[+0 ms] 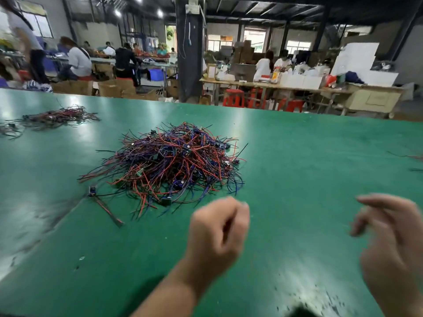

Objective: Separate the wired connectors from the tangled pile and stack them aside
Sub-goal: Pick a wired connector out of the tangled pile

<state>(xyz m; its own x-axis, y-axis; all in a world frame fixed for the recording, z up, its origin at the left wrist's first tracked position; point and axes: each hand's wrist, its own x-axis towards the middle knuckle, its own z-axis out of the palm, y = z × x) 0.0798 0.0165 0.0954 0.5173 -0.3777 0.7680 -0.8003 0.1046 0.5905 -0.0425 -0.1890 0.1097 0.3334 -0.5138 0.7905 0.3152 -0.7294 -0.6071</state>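
I see the tangled pile of thin red, purple and black wires [169, 163] at the centre of the glossy green bench [309, 168], ahead of both hands and slightly to the left. The pile forms a low, rounded mound. Loose wire ends stick out on all sides. Small dark connector housings [166, 200] sit among the strands, each attached to a wire pair; their detail is too small to read.

One single dark connector with a red-and-black lead [92, 189] lies apart, just beside the pile's near-left edge, with its lead running toward me.

A flatter bundle of similar red and dark wires [57, 116] lies at the far left of the bench, well apart from the pile.

My left hand [217, 229] hovers near the pile's front edge without touching it. Its fingers are clenched into a loose fist, and I see no wire in them. My right hand [393, 248] is blurred, over bare bench on the right. Its fingers are released, loosely bent, grasping nothing.
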